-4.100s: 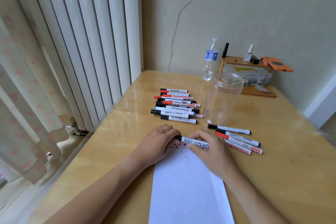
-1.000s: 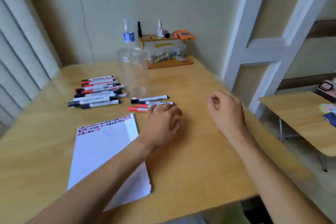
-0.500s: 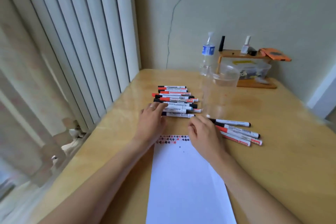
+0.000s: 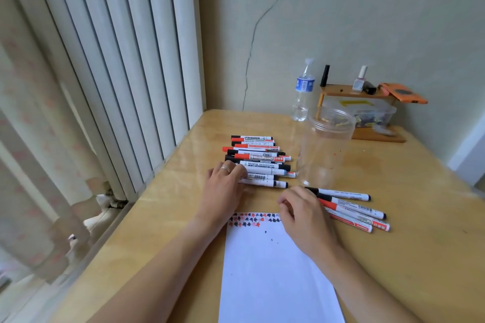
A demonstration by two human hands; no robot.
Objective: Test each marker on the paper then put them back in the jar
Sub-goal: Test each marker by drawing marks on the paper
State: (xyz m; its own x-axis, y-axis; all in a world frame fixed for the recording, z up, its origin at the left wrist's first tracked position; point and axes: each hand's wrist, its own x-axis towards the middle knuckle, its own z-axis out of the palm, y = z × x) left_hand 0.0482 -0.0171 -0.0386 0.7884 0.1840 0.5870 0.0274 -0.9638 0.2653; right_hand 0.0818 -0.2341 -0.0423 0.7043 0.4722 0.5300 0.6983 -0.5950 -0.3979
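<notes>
Several red and black whiteboard markers (image 4: 258, 158) lie in a row on the wooden table (image 4: 420, 231), left of an upright clear plastic jar (image 4: 325, 147) with nothing in it. Several more markers (image 4: 353, 208) lie to the right of the white paper (image 4: 270, 275), whose top edge carries red and black test marks (image 4: 252, 219). My left hand (image 4: 225, 186) rests its fingers on the left ends of the nearest markers in the row. My right hand (image 4: 301, 215) hovers over the paper's top right corner, fingers loosely curled and holding nothing, beside the right-hand markers.
A water bottle (image 4: 303, 89) stands behind the jar. A small wooden shelf (image 4: 351, 92) with little bottles, an orange object (image 4: 401, 96) and a clear box (image 4: 375, 113) stands at the back right. A white radiator (image 4: 118, 60) and a curtain line the table's left edge.
The marker held over the paper earlier is out of my hands. My view swung right and came back. My left hand has settled on the row; my right hand drifted toward the right-hand markers.
</notes>
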